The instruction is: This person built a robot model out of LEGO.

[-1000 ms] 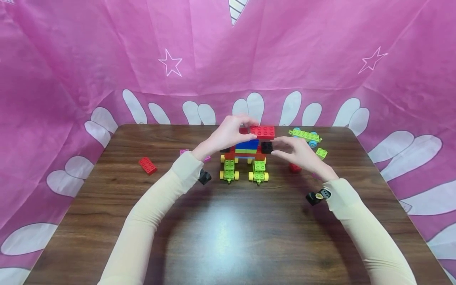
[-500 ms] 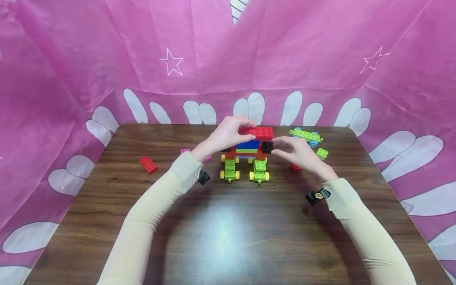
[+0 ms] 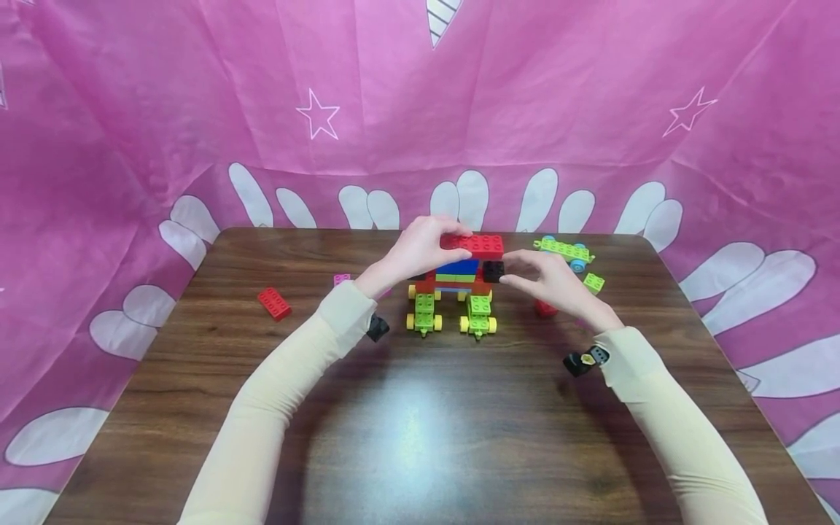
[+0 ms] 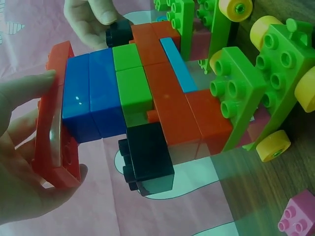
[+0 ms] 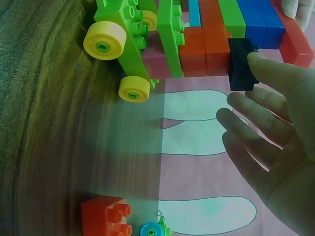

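A toy-brick build stands on the wheeled green bases (image 3: 479, 315). Orange-red bricks (image 4: 172, 103), green bricks (image 4: 134, 93) and blue bricks (image 4: 93, 96) are stacked above them. My left hand (image 3: 420, 249) grips a red brick section (image 3: 485, 246) at the top, fingers behind and thumb in front. It reaches past the blue bricks on both sides, its hollow underside partly showing in the left wrist view. On the right side, my right hand (image 3: 547, 281) pinches a black brick (image 3: 494, 272) between thumb and index finger, other fingers loosely bent. Another black brick (image 4: 147, 160) juts from the left side.
A red brick (image 3: 274, 303) lies on the table (image 3: 407, 437) at left. Pink bricks (image 3: 342, 279) lie near my left wrist. At right are a lime wheeled base (image 3: 564, 251), a lime brick (image 3: 593, 283) and a red brick (image 3: 545, 309). Pink cloth (image 3: 394, 109) hangs behind.
The red section in my left hand has shifted slightly left over the blue bricks. My right hand stays at the black brick, almost unmoved.
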The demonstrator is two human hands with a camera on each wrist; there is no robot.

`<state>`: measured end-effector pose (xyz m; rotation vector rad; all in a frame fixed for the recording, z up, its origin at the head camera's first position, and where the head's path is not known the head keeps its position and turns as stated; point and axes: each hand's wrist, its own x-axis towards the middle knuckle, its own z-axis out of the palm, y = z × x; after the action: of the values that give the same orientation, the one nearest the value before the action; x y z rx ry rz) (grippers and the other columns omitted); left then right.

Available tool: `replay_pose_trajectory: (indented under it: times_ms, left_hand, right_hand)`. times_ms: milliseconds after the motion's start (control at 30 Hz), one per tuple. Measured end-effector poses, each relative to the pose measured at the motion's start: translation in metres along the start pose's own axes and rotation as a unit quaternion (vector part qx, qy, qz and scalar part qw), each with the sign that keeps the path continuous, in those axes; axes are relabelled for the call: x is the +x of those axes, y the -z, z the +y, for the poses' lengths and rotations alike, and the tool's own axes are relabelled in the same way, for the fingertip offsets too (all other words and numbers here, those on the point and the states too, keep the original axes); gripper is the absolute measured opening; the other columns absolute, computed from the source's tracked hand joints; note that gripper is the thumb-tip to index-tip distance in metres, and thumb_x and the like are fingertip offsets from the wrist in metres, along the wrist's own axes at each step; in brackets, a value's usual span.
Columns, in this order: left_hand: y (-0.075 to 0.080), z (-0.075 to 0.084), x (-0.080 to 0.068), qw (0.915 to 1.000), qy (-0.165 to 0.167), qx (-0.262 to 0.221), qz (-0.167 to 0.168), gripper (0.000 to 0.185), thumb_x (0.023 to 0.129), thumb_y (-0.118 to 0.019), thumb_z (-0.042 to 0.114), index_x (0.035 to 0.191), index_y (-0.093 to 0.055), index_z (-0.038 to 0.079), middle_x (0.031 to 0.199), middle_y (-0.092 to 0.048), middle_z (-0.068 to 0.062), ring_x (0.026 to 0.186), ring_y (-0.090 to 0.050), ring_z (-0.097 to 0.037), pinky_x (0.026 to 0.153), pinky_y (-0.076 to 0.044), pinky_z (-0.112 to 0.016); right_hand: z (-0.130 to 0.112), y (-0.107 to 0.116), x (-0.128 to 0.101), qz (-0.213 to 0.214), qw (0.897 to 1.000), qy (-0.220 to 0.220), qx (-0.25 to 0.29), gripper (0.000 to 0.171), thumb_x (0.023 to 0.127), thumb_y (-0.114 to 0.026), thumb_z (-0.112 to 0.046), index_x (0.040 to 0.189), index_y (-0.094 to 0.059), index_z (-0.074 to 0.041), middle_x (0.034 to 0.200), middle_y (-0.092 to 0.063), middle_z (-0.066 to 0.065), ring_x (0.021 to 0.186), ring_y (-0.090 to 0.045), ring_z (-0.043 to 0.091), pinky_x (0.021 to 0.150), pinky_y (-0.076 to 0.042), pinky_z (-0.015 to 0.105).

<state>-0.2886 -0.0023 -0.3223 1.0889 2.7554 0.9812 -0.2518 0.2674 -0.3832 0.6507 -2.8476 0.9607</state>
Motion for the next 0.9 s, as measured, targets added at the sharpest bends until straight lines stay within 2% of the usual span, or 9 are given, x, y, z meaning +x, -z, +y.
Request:
replay_pose_trajectory:
  times_ms: [167,367,500,700,900]
  left_hand:
    - [0.000,-0.002,-0.002,0.9998,-0.019,0.010,-0.006,0.039,0.090,-0.073,0.028,0.125,-0.069,0.011,0.118,-0.072,-0.005,0.105,-0.063,-0.019,0.097,-0.052,-0.033]
    - [0.007,-0.008,-0.010,0.9993,-0.035,0.014,-0.005,0.050,0.090,-0.073,0.030,0.133,-0.062,0.008,0.128,-0.069,-0.008,0.119,-0.062,-0.021,0.108,-0.048,-0.036]
    - [0.014,-0.015,-0.016,0.9992,-0.038,0.007,0.002,0.049,0.090,-0.073,0.030,0.132,-0.062,0.006,0.128,-0.068,-0.010,0.119,-0.062,-0.022,0.107,-0.048,-0.037]
    - [0.024,-0.025,-0.027,0.9997,-0.022,0.006,-0.005,0.049,0.091,-0.072,0.031,0.133,-0.062,0.007,0.130,-0.067,-0.010,0.121,-0.060,-0.023,0.108,-0.046,-0.038]
    - [0.031,-0.034,-0.036,1.0000,0.004,-0.005,0.003,0.050,0.090,-0.073,0.032,0.131,-0.063,0.005,0.131,-0.066,-0.010,0.124,-0.059,-0.024,0.110,-0.044,-0.040]
  right_hand:
    - [-0.006,0.001,0.004,0.014,1.000,0.000,-0.004,0.042,0.089,-0.074,-0.033,0.127,-0.066,-0.015,0.119,-0.072,0.006,0.108,-0.069,0.023,0.092,-0.057,0.047]
    - [-0.019,0.007,0.010,0.037,0.999,0.009,-0.012,0.046,0.088,-0.075,-0.036,0.128,-0.066,-0.016,0.123,-0.071,0.005,0.114,-0.067,0.023,0.094,-0.056,0.048]
    - [-0.024,0.013,0.013,0.044,0.999,0.013,-0.022,0.050,0.087,-0.076,-0.036,0.131,-0.064,-0.015,0.125,-0.070,0.007,0.114,-0.066,0.024,0.094,-0.055,0.049]
    - [-0.029,0.022,0.014,0.032,0.999,0.024,-0.034,0.053,0.088,-0.075,-0.038,0.134,-0.061,-0.017,0.126,-0.070,0.004,0.110,-0.068,0.020,0.092,-0.056,0.046]
    - [-0.039,0.027,0.020,0.022,0.998,0.046,-0.042,0.053,0.088,-0.074,-0.037,0.135,-0.060,-0.016,0.133,-0.066,0.005,0.123,-0.062,0.023,0.100,-0.051,0.048]
